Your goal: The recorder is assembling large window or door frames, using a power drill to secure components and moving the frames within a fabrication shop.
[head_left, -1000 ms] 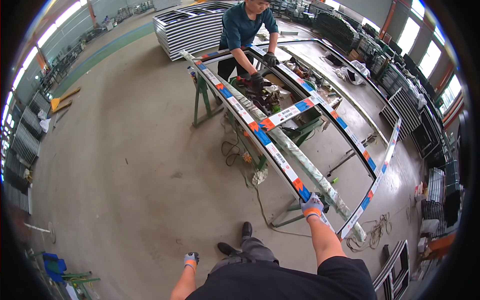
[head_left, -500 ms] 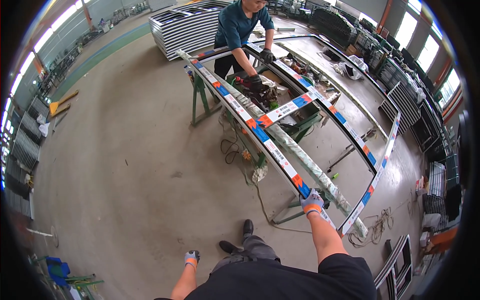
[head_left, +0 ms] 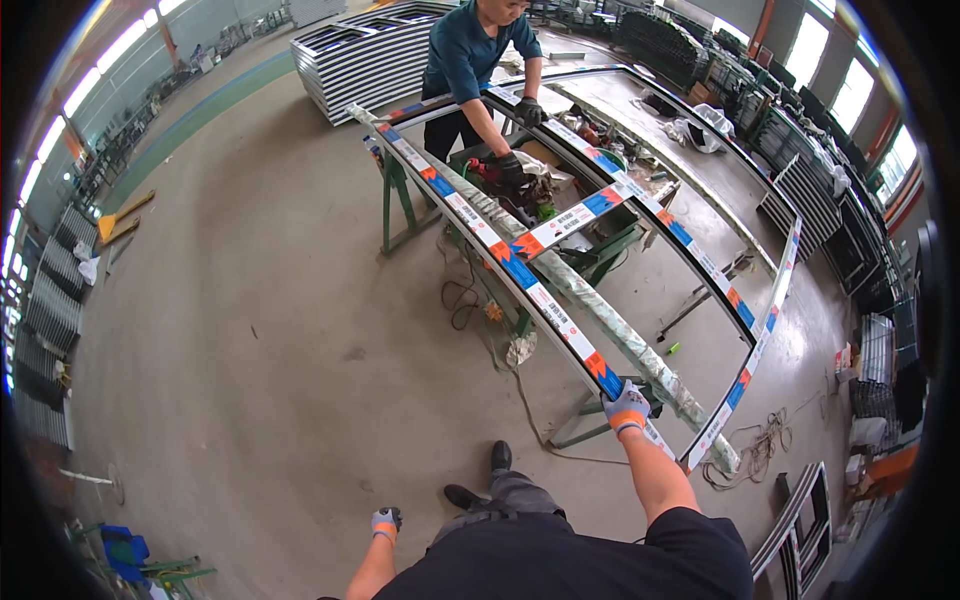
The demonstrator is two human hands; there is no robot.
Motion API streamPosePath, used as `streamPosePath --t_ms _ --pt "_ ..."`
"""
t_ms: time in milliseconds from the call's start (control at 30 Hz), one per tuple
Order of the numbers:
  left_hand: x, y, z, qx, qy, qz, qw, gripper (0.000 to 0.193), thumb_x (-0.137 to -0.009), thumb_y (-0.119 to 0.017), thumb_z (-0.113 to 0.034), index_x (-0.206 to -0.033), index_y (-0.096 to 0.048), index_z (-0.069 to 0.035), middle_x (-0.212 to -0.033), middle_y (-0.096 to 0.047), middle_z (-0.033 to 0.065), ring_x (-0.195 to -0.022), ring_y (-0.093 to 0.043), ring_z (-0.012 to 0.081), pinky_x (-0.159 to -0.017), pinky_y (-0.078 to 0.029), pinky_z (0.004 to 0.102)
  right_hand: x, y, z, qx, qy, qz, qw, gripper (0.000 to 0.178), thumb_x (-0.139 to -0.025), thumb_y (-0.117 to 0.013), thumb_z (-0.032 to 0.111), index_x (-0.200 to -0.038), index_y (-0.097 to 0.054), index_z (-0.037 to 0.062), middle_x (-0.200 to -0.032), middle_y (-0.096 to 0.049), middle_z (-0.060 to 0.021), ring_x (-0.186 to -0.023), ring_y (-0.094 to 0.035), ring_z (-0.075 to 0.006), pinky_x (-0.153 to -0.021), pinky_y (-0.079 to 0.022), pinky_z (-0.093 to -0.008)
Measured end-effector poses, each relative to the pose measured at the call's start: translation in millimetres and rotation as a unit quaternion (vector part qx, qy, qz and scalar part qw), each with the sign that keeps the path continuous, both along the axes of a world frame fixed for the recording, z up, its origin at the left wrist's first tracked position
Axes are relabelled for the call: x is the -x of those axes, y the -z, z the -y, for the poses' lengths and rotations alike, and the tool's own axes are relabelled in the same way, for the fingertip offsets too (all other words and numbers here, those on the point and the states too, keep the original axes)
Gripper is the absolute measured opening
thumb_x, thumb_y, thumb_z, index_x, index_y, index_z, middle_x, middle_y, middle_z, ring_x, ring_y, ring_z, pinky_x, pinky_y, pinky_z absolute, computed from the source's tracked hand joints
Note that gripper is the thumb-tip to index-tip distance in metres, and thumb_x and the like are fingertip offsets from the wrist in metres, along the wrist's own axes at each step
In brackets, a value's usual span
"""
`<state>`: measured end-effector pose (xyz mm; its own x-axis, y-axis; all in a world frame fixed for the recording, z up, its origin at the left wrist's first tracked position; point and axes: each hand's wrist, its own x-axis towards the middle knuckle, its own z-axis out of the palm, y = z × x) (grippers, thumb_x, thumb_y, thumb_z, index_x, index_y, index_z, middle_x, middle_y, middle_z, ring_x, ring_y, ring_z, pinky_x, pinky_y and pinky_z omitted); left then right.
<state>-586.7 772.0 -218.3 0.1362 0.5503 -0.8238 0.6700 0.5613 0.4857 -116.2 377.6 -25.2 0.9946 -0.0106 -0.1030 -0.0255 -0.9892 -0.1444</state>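
A large window frame (head_left: 560,322), covered with white, blue and orange protective tape, lies flat on green trestles. My right hand (head_left: 627,405), in a grey glove with an orange cuff, is closed around its near edge, close to the near corner. Down at my left side hangs my left hand (head_left: 386,521), gloved the same way. Its fingers are curled in and nothing shows in them. Across the frame, a co-worker in a dark green shirt (head_left: 462,58) rests one black-gloved hand on it and reaches the other into a tool tray (head_left: 572,182) below.
Long wrapped beams (head_left: 610,320) run beneath the frame on a green trestle (head_left: 398,205). A cable (head_left: 530,410) trails over the floor, with a coiled rope (head_left: 765,450) to the right. Stacked frames (head_left: 365,60) stand behind the co-worker; another frame (head_left: 800,530) is at lower right.
My view has shifted slightly. My right hand keeps its hold on the window frame and my left hand stays low. The co-worker's hand is still in the tool tray.
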Motion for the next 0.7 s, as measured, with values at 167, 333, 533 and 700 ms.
streamPosePath --t_ms 167,333,533,700 --pt "-6.7 -14.3 -8.7 -0.008 -0.006 -0.035 0.999 0.011 -0.078 -0.065 -0.016 -0.079 -0.07 -0.006 -0.062 -0.064 0.0062 -0.047 -0.056 0.0171 -0.042 -0.04 0.0319 -4.3 3.5 4.5 -0.027 -0.004 -0.009 1.0 0.052 -0.077 -0.067 0.051 -0.104 -0.062 0.0058 -0.102 -0.067 -0.015 -0.096 -0.066 -0.0324 -0.083 -0.051 -0.0417" --pt "-22.7 -39.3 -18.2 -0.038 -0.028 -0.057 0.997 0.009 -0.079 -0.063 -0.014 -0.079 -0.068 -0.007 -0.062 -0.063 0.0067 -0.044 -0.054 0.0167 -0.04 -0.038 0.0313 -5.3 9.0 11.6 -0.052 -0.011 -0.018 0.998 0.051 -0.075 -0.072 0.049 -0.1 -0.062 0.0064 -0.101 -0.067 -0.0134 -0.095 -0.066 -0.0319 -0.083 -0.051 -0.0412" --pt "-27.7 -38.8 -31.7 -0.029 -0.052 -0.066 0.996 0.01 -0.083 -0.063 -0.016 -0.084 -0.067 -0.007 -0.068 -0.065 0.0083 -0.047 -0.057 0.0192 -0.042 -0.04 0.0323 -10.2 16.7 13.0 -0.05 -0.019 -0.039 0.998 0.062 -0.073 -0.074 0.054 -0.108 -0.06 0.0059 -0.103 -0.067 -0.0156 -0.098 -0.065 -0.0326 -0.084 -0.051 -0.0422" --pt "-42.2 -28.1 -33.2 -0.038 -0.035 -0.055 0.997 0.012 -0.083 -0.062 -0.019 -0.083 -0.068 -0.009 -0.064 -0.063 0.006 -0.045 -0.054 0.0175 -0.041 -0.039 0.0313 -15.7 24.5 14.3 -0.047 -0.003 -0.037 0.998 0.076 -0.069 -0.077 0.054 -0.12 -0.057 0.0014 -0.109 -0.065 -0.0174 -0.103 -0.062 -0.0347 -0.089 -0.049 -0.0418"
